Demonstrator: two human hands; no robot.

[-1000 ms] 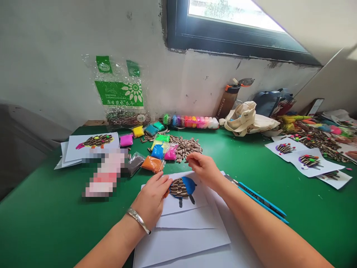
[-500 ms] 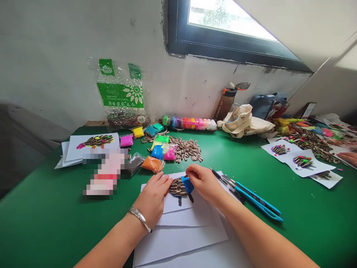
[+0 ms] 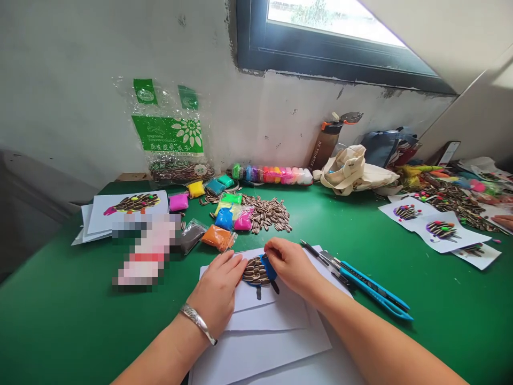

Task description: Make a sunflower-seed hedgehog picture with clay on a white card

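Note:
A picture of an animal made of blue clay (image 3: 271,270) lies on a stack of white paper (image 3: 276,342). Rows of striped sunflower seeds (image 3: 256,271) cover its left and middle part, and two dark legs (image 3: 258,292) point toward me. My left hand (image 3: 218,283) rests flat on the paper, fingers stretched out, with fingertips at the left edge of the seeds. Over the upper right of the blue clay, my right hand (image 3: 286,262) is closed in a pinch. Its fingertips are at the clay, and whatever is between them is hidden.
Loose sunflower seeds (image 3: 272,214) lie behind, beside clay packets such as an orange one (image 3: 218,238). Pens and a blue cutter (image 3: 374,289) lie right of the paper. Finished pictures (image 3: 130,206) are at left; others (image 3: 441,230) lie at right near another person's hand (image 3: 504,221).
My right fingertips have shifted slightly left over the blue clay, toward the seeds. My left hand stays on the paper. The view has shifted a little.

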